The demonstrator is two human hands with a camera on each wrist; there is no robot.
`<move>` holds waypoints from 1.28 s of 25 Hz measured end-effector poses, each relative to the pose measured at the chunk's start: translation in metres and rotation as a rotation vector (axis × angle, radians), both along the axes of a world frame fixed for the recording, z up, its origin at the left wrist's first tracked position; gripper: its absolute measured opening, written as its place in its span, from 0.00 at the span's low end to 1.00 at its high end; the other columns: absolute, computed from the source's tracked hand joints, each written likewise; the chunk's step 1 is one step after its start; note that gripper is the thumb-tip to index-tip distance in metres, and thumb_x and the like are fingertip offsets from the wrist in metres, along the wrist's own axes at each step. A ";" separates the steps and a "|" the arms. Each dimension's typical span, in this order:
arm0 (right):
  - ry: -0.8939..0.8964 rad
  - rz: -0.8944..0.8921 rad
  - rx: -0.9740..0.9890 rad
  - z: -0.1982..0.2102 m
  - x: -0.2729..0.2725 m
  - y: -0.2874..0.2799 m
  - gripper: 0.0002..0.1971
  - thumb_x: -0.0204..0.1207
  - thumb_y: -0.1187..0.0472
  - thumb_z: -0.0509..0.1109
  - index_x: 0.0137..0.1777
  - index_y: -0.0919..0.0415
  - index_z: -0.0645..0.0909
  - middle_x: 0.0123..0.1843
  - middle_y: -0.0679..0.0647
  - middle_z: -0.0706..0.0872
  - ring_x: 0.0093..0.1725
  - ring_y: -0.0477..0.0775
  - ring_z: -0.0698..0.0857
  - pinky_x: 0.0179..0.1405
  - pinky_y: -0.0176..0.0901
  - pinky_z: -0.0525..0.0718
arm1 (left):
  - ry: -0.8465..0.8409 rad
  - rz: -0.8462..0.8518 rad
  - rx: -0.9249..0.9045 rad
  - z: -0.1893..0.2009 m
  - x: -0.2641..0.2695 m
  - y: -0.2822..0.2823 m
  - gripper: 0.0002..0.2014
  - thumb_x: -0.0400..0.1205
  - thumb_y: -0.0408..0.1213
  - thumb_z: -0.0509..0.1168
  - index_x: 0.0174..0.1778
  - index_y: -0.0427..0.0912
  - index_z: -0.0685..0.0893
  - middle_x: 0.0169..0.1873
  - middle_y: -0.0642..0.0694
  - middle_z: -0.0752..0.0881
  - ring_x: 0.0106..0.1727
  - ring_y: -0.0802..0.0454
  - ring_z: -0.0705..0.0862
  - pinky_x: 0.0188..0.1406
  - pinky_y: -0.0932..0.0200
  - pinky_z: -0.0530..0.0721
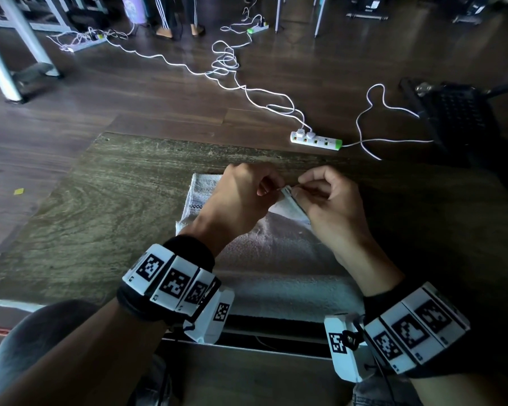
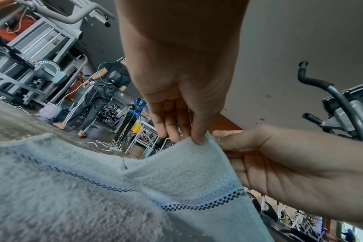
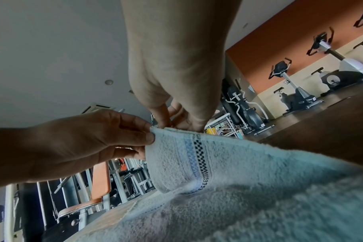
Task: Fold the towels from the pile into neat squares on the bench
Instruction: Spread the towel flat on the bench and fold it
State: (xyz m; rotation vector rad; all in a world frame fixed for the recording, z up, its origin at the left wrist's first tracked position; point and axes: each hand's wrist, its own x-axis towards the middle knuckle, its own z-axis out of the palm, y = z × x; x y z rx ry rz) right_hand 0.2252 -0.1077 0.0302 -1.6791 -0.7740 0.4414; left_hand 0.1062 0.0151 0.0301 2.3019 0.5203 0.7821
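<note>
A pale grey towel [image 1: 276, 247] with a checkered stripe lies on the wooden bench [image 1: 115, 206], its near part hanging over the front edge. One far corner of the towel [image 2: 197, 163] [image 3: 176, 155] is lifted off the bench. My left hand [image 1: 264, 186] [image 2: 189, 135] pinches that corner between thumb and fingers. Right beside it, my right hand [image 1: 302, 186] [image 3: 176, 124] pinches the same raised edge. In the left wrist view the right hand [image 2: 280, 163] comes in from the right; in the right wrist view the left hand [image 3: 93, 144] comes in from the left.
Beyond the bench's far edge, a white power strip [image 1: 316, 139] and tangled white cables [image 1: 226, 65] lie on the dark floor. A black perforated object [image 1: 452, 112] stands at the right. Gym machines and people's legs [image 1: 173, 16] are at the back.
</note>
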 end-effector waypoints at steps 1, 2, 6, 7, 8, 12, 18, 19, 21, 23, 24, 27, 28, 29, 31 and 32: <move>0.003 0.001 0.003 0.000 0.000 0.000 0.09 0.75 0.68 0.77 0.50 0.56 0.83 0.46 0.49 0.90 0.45 0.41 0.89 0.46 0.31 0.86 | 0.003 -0.005 -0.001 -0.001 0.000 0.000 0.05 0.74 0.31 0.75 0.44 0.42 0.90 0.35 0.51 0.90 0.37 0.57 0.88 0.39 0.53 0.87; 0.008 0.003 0.004 0.000 0.000 0.000 0.09 0.75 0.68 0.77 0.50 0.56 0.83 0.46 0.50 0.90 0.46 0.41 0.89 0.47 0.32 0.86 | 0.004 -0.013 -0.001 -0.001 0.000 0.000 0.06 0.74 0.31 0.75 0.44 0.42 0.90 0.36 0.50 0.91 0.37 0.57 0.88 0.39 0.53 0.87; 0.025 0.026 -0.006 0.000 0.001 0.000 0.09 0.74 0.67 0.77 0.50 0.55 0.83 0.46 0.49 0.90 0.45 0.40 0.89 0.45 0.30 0.84 | 0.032 -0.020 0.033 0.000 -0.001 0.000 0.06 0.75 0.32 0.74 0.46 0.42 0.91 0.36 0.51 0.91 0.36 0.58 0.88 0.39 0.57 0.87; 0.024 0.026 -0.009 0.000 0.001 0.000 0.09 0.74 0.67 0.77 0.50 0.54 0.83 0.47 0.48 0.90 0.46 0.39 0.89 0.45 0.30 0.84 | 0.037 -0.019 0.039 0.001 -0.001 -0.001 0.06 0.75 0.32 0.73 0.46 0.42 0.92 0.36 0.50 0.91 0.35 0.59 0.87 0.38 0.60 0.86; 0.022 0.026 -0.012 0.000 0.001 0.000 0.09 0.74 0.67 0.77 0.50 0.55 0.83 0.47 0.48 0.90 0.46 0.39 0.89 0.45 0.30 0.84 | 0.042 -0.018 0.047 0.001 -0.001 -0.001 0.06 0.75 0.32 0.74 0.46 0.42 0.92 0.36 0.50 0.91 0.34 0.62 0.86 0.37 0.64 0.85; 0.019 0.036 -0.016 -0.001 0.002 0.000 0.09 0.75 0.66 0.77 0.51 0.56 0.84 0.47 0.47 0.90 0.46 0.38 0.89 0.46 0.29 0.84 | 0.060 0.006 0.078 0.001 0.000 -0.001 0.05 0.75 0.33 0.73 0.45 0.42 0.92 0.36 0.51 0.91 0.30 0.71 0.81 0.34 0.75 0.78; 0.028 0.079 -0.016 0.001 0.000 -0.001 0.07 0.74 0.62 0.78 0.51 0.59 0.86 0.46 0.51 0.91 0.46 0.42 0.89 0.44 0.28 0.84 | 0.074 -0.003 0.097 -0.002 0.000 0.000 0.04 0.75 0.34 0.71 0.43 0.43 0.91 0.35 0.51 0.91 0.32 0.64 0.84 0.35 0.59 0.85; 0.031 0.103 -0.031 0.002 0.000 -0.001 0.07 0.74 0.61 0.78 0.51 0.59 0.87 0.46 0.51 0.91 0.46 0.42 0.89 0.44 0.29 0.85 | 0.076 -0.009 0.093 -0.003 0.000 0.000 0.05 0.75 0.36 0.70 0.43 0.43 0.91 0.36 0.51 0.91 0.33 0.64 0.85 0.35 0.59 0.85; 0.013 0.152 -0.073 0.001 -0.002 -0.001 0.06 0.75 0.59 0.78 0.49 0.58 0.89 0.45 0.49 0.92 0.45 0.39 0.89 0.45 0.30 0.85 | 0.079 -0.020 0.100 -0.004 -0.001 -0.001 0.04 0.75 0.36 0.70 0.42 0.43 0.90 0.34 0.51 0.91 0.32 0.62 0.85 0.33 0.58 0.84; -0.045 0.145 -0.111 -0.001 -0.002 -0.002 0.05 0.75 0.57 0.78 0.48 0.57 0.90 0.43 0.47 0.92 0.44 0.38 0.89 0.46 0.30 0.85 | 0.082 -0.023 0.110 -0.005 -0.001 -0.002 0.03 0.75 0.34 0.70 0.39 0.42 0.89 0.32 0.51 0.90 0.30 0.63 0.83 0.32 0.57 0.84; -0.077 0.127 -0.128 -0.001 -0.001 -0.002 0.05 0.75 0.57 0.78 0.47 0.56 0.90 0.43 0.46 0.92 0.44 0.39 0.89 0.45 0.31 0.85 | 0.080 -0.024 0.105 -0.005 -0.001 -0.002 0.03 0.75 0.34 0.69 0.38 0.42 0.89 0.31 0.51 0.89 0.30 0.63 0.83 0.32 0.56 0.84; -0.166 0.115 -0.166 0.000 0.001 -0.001 0.04 0.77 0.56 0.76 0.47 0.55 0.90 0.42 0.45 0.92 0.42 0.40 0.89 0.44 0.36 0.87 | 0.057 -0.041 0.069 -0.005 -0.001 -0.002 0.04 0.77 0.37 0.71 0.39 0.42 0.89 0.31 0.52 0.88 0.30 0.64 0.83 0.32 0.57 0.83; -0.186 0.121 -0.167 0.001 0.000 -0.001 0.05 0.78 0.55 0.75 0.48 0.55 0.89 0.42 0.45 0.92 0.42 0.41 0.89 0.44 0.40 0.88 | 0.043 -0.047 0.072 -0.006 -0.001 -0.002 0.03 0.77 0.36 0.71 0.39 0.42 0.89 0.31 0.52 0.88 0.31 0.63 0.83 0.33 0.58 0.83; -0.196 0.126 -0.159 0.001 0.000 -0.002 0.05 0.78 0.55 0.75 0.48 0.55 0.89 0.42 0.45 0.92 0.42 0.42 0.89 0.45 0.44 0.88 | 0.027 -0.049 0.085 -0.006 -0.001 -0.003 0.03 0.77 0.35 0.71 0.40 0.41 0.89 0.32 0.51 0.88 0.31 0.60 0.84 0.33 0.59 0.82; -0.192 0.138 -0.123 0.002 -0.001 -0.003 0.06 0.78 0.55 0.75 0.48 0.56 0.89 0.41 0.46 0.92 0.41 0.44 0.90 0.46 0.51 0.89 | -0.002 -0.052 0.109 -0.005 -0.003 -0.005 0.03 0.77 0.32 0.70 0.41 0.39 0.89 0.33 0.48 0.87 0.32 0.57 0.84 0.34 0.58 0.82; -0.188 0.146 -0.112 0.003 -0.001 -0.004 0.06 0.77 0.55 0.76 0.48 0.56 0.89 0.40 0.47 0.92 0.41 0.45 0.90 0.46 0.53 0.89 | -0.011 -0.054 0.109 -0.005 -0.004 -0.005 0.03 0.76 0.31 0.69 0.42 0.39 0.88 0.33 0.48 0.87 0.33 0.57 0.84 0.34 0.58 0.82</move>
